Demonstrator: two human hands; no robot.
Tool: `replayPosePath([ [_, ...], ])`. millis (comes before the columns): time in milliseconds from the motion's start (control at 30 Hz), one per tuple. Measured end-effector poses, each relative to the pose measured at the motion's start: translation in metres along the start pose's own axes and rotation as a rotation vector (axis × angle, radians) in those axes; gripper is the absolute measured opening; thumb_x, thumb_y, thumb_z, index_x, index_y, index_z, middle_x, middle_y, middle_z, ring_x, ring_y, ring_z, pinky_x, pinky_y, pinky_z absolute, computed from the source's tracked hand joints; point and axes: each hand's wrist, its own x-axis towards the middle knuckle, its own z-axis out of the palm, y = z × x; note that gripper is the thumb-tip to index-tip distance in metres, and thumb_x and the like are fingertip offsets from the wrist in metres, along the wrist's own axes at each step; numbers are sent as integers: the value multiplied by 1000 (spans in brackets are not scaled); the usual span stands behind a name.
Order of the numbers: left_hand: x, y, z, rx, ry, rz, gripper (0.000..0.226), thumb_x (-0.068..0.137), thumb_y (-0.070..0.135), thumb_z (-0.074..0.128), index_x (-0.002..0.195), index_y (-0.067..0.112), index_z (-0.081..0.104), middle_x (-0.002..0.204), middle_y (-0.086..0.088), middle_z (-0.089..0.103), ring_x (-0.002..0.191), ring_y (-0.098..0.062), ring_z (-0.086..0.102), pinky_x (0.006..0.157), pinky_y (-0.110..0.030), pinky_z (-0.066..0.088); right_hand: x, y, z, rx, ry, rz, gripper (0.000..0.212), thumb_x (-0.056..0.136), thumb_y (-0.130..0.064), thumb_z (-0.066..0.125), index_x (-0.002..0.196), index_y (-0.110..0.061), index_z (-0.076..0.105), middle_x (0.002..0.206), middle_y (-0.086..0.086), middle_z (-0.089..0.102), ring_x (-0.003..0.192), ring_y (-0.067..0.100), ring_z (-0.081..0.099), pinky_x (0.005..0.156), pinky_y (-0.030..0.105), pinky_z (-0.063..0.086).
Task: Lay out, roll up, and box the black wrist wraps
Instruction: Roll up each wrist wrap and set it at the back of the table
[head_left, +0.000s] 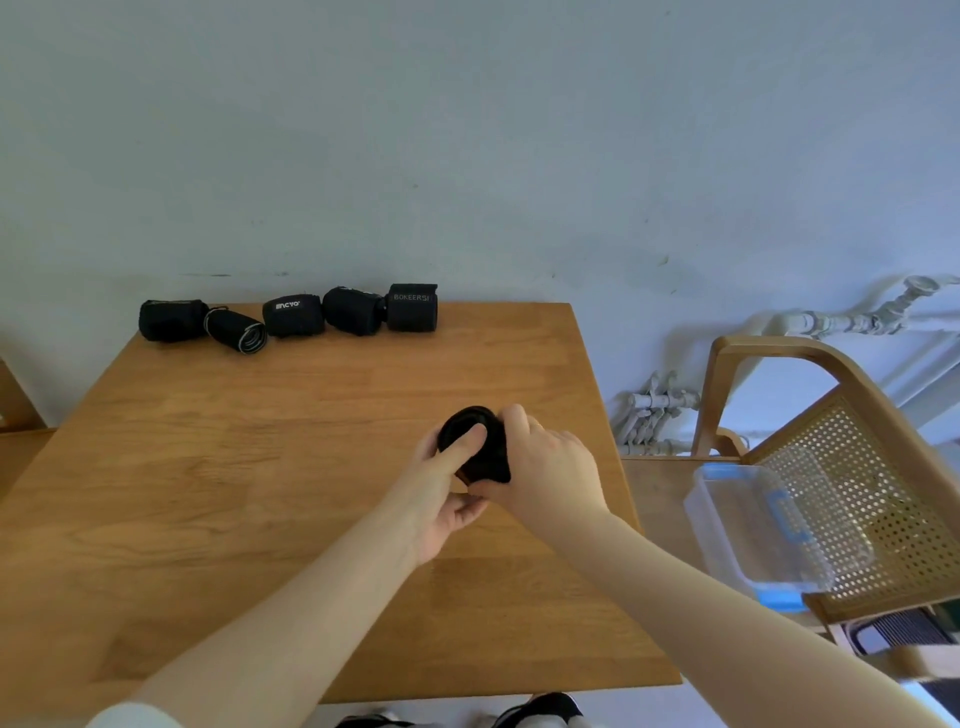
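Hands are meeting above the wooden table (249, 467): left hand (441, 499) and right hand (545, 462) are both gripping a rolled black wrap (480, 441), seemingly tight. Beyond them five rolled wraps (291, 316) are lining the far edge; right, a clear box (753, 525) is sitting on a chair (883, 467).

Wooden table (260, 467) bears seemingly five rolled wraps (291, 317).
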Motion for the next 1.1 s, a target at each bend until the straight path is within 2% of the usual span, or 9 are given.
replayPosePath([
  [133,-1,3,1,-123,90,38,51,76,30,73,124,28,54,120,-11,59,101,-28,61,67,-31,49,2,25,-8,191,-181,-125,57,85,-30,68,132,-22,36,115,-3,60,95,21,62,74,34,51],
  [267,2,8,-2,-142,68,57,45,80,32,69,123,24,55,122,-11,57,101,-28,58,67,-30,45,-2,45,-4,421,-72,-173,15,87,-21,67,93,-21,53,86,-10,54,73,10,52,66,26,45],
  [467,8,9,-6,-182,93,80,39,80,33,68,116,25,57,120,-11,58,108,-32,57,68,-28,39,0,56,-7,606,14,-237,29,85,-15,69,76,-36,51,74,-18,50,70,0,47,64,14,36],
  [600,7,6,-1,-93,-47,40,49,70,33,70,117,23,58,112,-8,60,87,-25,59,64,-27,34,6,75,-12,826,-51,-149,13,87,-11,66,92,-22,65,108,-21,56,101,0,54,88,11,39],
  [733,8,6,3,56,-212,16,41,71,33,73,110,24,64,105,-7,64,79,-24,59,62,-28,33,9,85,-6,1189,-160,-25,17,90,-15,60,106,-10,64,97,0,68,98,19,62,93,33,48],
  [867,8,-2,-4,12,-234,-75,54,65,35,76,114,17,62,115,-13,59,85,-29,59,65,-32,43,12,78,4,1267,-223,6,7,92,-5,57,88,-10,61,82,-7,66,83,11,62,81,28,48],
  [967,9,-6,-9,-44,-180,-137,52,70,37,75,115,15,59,114,-15,60,82,-30,59,65,-33,43,14,71,9,1336,-242,100,16,90,-4,60,99,-15,53,97,-3,63,84,12,62,77,26,50],
  [1033,11,-6,-10,-62,-135,-167,55,70,36,71,118,15,57,112,-15,61,81,-31,60,64,-32,43,14,64,16,1180,-108,177,28,87,-10,66,108,-22,51,111,-5,56,90,9,59,77,20,48],
  [1100,13,-5,-10,-83,-115,-184,59,70,38,71,122,16,55,114,-15,61,86,-34,60,63,-31,44,13,56,20,866,126,109,19,87,-13,65,103,-22,61,110,-10,53,93,4,54,79,12,43],
])
